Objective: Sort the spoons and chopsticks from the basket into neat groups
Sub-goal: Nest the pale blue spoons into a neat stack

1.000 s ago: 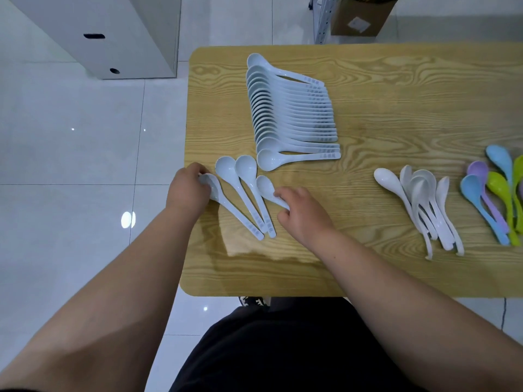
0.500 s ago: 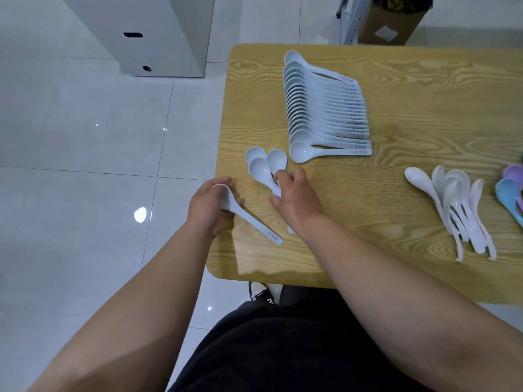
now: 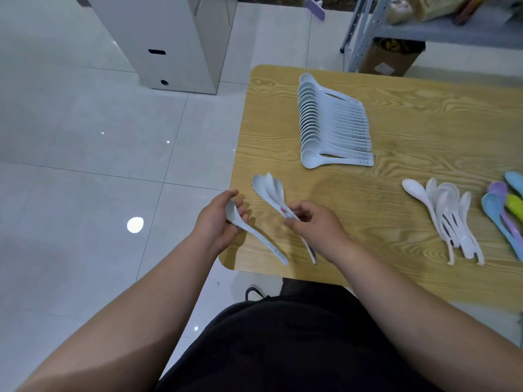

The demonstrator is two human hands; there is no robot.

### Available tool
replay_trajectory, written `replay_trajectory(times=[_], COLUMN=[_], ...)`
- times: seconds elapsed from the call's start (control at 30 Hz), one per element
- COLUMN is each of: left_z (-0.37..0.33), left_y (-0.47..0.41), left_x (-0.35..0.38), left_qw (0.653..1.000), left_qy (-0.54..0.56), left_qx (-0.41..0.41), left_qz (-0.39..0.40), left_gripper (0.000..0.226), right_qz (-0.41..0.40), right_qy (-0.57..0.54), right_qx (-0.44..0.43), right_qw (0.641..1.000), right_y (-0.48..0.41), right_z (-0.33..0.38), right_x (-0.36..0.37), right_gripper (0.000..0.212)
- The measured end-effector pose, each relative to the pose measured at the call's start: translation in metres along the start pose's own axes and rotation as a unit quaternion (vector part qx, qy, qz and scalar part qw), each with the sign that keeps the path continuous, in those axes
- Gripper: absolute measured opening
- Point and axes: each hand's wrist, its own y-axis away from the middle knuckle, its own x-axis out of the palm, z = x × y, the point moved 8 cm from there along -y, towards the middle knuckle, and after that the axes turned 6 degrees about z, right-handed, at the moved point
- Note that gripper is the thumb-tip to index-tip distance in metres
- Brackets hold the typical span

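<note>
White spoon (image 3: 261, 240) in left hand (image 3: 213, 222), fingers (image 3: 226, 195) curled round its bowl, right hand (image 3: 317, 224) raised, fingers pinching nested spoons (image 3: 267, 188)

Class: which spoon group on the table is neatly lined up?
The pale blue plastic spoons at the far left, overlapping in one even row; the white plastic spoons lie fanned loosely.

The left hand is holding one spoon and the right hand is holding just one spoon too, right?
Not quite. The left hand does hold a single spoon, but the right hand pinches a bunch of spoons, about three, by their handles, with the bowls fanned out. The head view shows it.
</note>
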Motion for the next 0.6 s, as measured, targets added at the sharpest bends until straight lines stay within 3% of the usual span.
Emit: replay_trajectory(times=[0.13,0.3,0.5,0.6], left_z=[-0.005,-0.004,0.008,0.022], left_y=[0.019,0.046,0.066,0.066], left_x=[0.025,0.048,0.053,0.056], left_qw=[0.997,0.994,0.996,0.994], left_qy=[0.038,-0.016,-0.051,-0.098], left_qx=[0.020,0.041,0.033,0.008], left_qz=[0.057,0.095,0.065,0.044], left_gripper=[0.018,0.019,0.011,0.025], right_qz=[0.042,0.043,0.015,0.023], right_qy=[0.026,0.040,-0.037,-0.050], right_qx=[-0.035,-0.048,-0.071,-0.089], right_qw=[0.998,0.997,0.997,0.995], right_y=[0.035,0.067,0.094,0.098], right_z=[0.023,0.041,0.038,0.037], right_x=[0.014,0.009,-0.004,-0.016], right_gripper=[0.028,0.027,0.023,0.024])
